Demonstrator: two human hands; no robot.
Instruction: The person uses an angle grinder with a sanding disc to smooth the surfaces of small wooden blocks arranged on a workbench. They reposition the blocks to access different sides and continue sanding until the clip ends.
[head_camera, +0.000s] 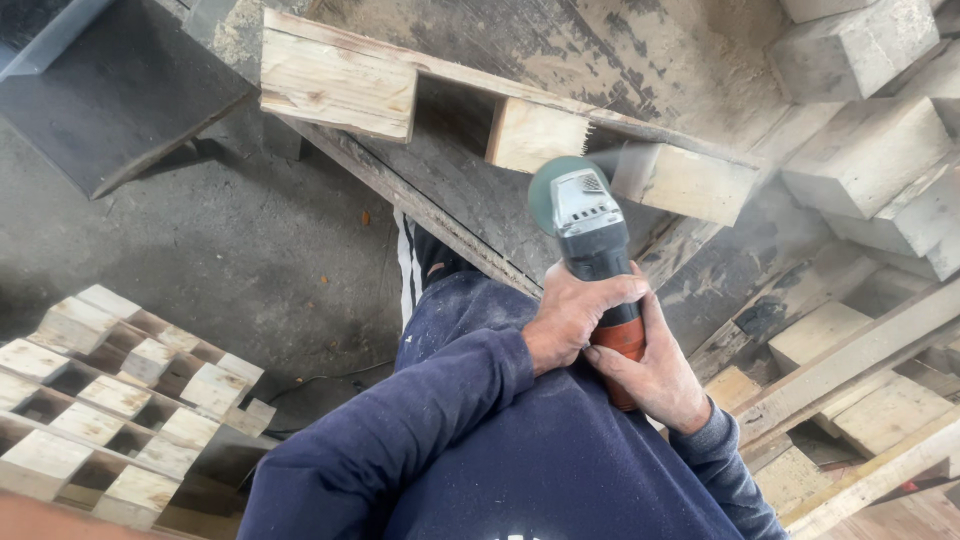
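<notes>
View: head camera, looking down over the person's dark blue sleeves and lap.
Tool: an angle grinder (592, 235) with a grey head, dark body and orange rear handle, pointing away from the person.
Left hand (572, 312): grip fully closed around the grinder's body just behind the head — fingers wrapped over the top.
Right hand (655, 372): grip closed around the orange rear handle, thumb lying along its side.
Disc (548, 187): a green-grey disc at the tool's head, meeting the pallet at the gap between two blocks.
Workpiece: a wooden pallet section (520, 125) resting on edge on the dusty tabletop (650, 60) — a top board with three pale blocks below it.
Cut location: at the joint just right of the middle block (535, 135), where short nail ends appeared to show.
Progress, done: judged under way; a haze of dust hung to the right of the disc, near the right block (685, 182).
Progress, left: all three blocks remained attached to the board; no piece lay separated from this section.
Surroundings: loose pale wood blocks (870, 150) stacked at upper right; another pallet (110, 400) on the concrete floor (250, 250) at lower left; boards (850, 370) at lower right.
</notes>
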